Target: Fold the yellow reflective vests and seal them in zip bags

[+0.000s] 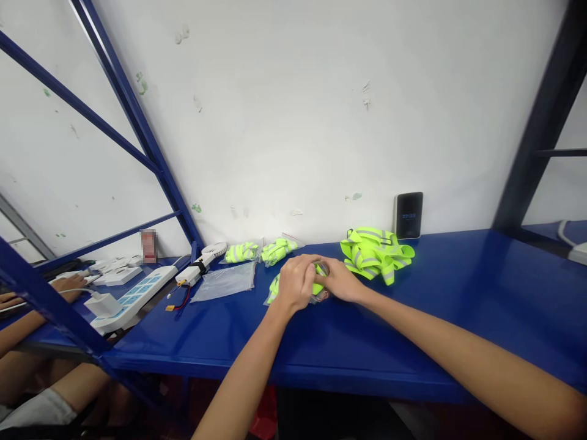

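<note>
Both my hands meet over a clear plastic bag with a yellow-green reflective strap [274, 289] in it, on the blue table [220, 339]. My left hand [297, 281] is closed on the bag from the left, and my right hand [342, 280] grips its right side, fingers curled near the bag's top. Much of the bag is hidden under my fingers. Behind them lie two filled bags, one [241, 252] beside the other [278, 250]. A loose heap of reflective straps [373, 252] sits to the right. Flat clear bags [224, 282] lie to the left.
A small display device [408, 215] stands against the wall. At the left are a white fan [214, 249], a wired device [195, 269], a power strip [137, 299] and a blue frame post [151, 146]. Beyond it, another person's hand [68, 286] rests on the table.
</note>
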The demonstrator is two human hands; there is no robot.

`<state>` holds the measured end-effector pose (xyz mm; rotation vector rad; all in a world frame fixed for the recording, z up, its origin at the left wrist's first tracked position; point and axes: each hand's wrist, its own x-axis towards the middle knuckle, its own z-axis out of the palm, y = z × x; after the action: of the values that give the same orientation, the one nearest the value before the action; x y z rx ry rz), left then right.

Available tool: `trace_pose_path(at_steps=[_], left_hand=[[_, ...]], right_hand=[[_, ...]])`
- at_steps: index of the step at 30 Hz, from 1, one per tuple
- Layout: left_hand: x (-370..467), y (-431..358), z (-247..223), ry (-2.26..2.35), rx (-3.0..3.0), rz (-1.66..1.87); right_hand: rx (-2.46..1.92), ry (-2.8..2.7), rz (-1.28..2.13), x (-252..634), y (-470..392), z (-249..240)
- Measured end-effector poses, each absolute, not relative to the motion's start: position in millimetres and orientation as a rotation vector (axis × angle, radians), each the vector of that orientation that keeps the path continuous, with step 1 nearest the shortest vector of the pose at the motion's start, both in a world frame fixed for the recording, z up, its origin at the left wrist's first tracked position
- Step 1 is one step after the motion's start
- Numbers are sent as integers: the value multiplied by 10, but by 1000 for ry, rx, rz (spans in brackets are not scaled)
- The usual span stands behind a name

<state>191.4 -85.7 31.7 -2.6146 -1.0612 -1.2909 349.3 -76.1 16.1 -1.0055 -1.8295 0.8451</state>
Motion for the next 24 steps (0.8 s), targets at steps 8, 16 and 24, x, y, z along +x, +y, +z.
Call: trace_pose_path(at_steps=[8,16,24], left_hand=[[1890,-841,339,-1083,-2571,-1282],[1736,-842,344,-800,-2907,-1325],[1810,-969,427,-869,-2826,-1018]], right_hand=[[-995,-1780,1156,3493,-785,241],[-849,-1824,1470,3558,-786,155],[-963,-1960,623,3261,-938,132]])
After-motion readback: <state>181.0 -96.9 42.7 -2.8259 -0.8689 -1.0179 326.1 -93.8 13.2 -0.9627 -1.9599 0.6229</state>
